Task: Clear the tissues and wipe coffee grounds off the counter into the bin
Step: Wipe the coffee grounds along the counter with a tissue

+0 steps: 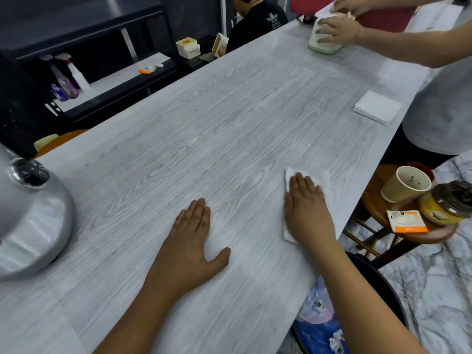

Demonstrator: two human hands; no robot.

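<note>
My right hand [306, 208] lies flat, fingers together, pressing a white tissue [323, 178] onto the grey wood-grain counter [204, 123] near its right edge. My left hand [191, 238] rests flat on the bare counter to the left of it, holding nothing. A stack of white tissues [377, 106] sits farther back by the right edge. Below the counter's right edge stands a black bin [378, 279] with a blue patterned liner [316, 323]. I cannot make out any coffee grounds on the surface.
A silver rounded appliance [28, 218] occupies the counter's left front. Another person's hands [337, 29] hold a white container at the far right. A round wooden stool [408, 226] beside the bin carries a paper cup [406, 182], a jar [449, 203] and a sachet [406, 221].
</note>
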